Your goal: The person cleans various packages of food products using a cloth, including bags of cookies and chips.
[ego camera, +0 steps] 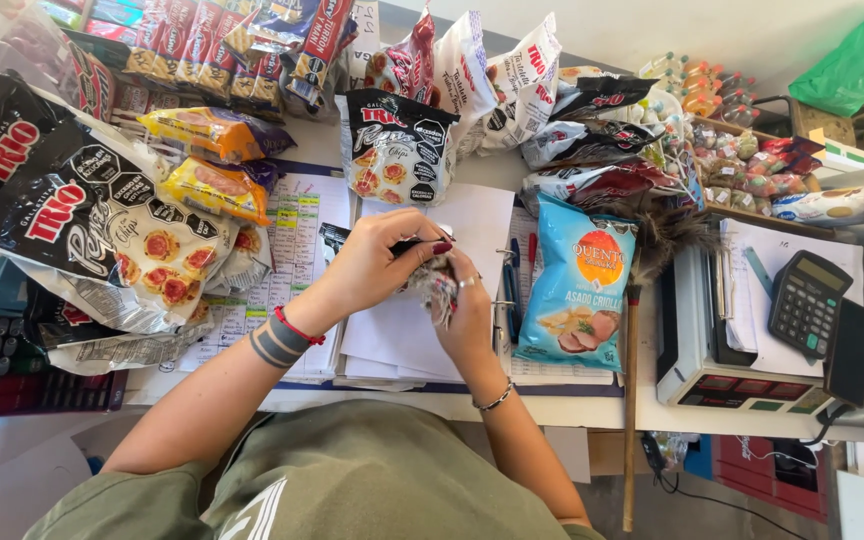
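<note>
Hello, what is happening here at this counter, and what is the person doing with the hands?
A person in an olive shirt stands at a crowded shop counter. Both hands meet over a stack of white papers: the left hand and the right hand together grip a small crumpled wrapper, with a dark pen-like thing partly hidden in the fingers. Snack bags lie all around, among them a light blue chip bag to the right. A calculator rests farther right.

You're in an olive-green shirt; red cord bracelet and dark banded tattoo at your left wrist, thin chain bracelet, rings, red nails.
</note>
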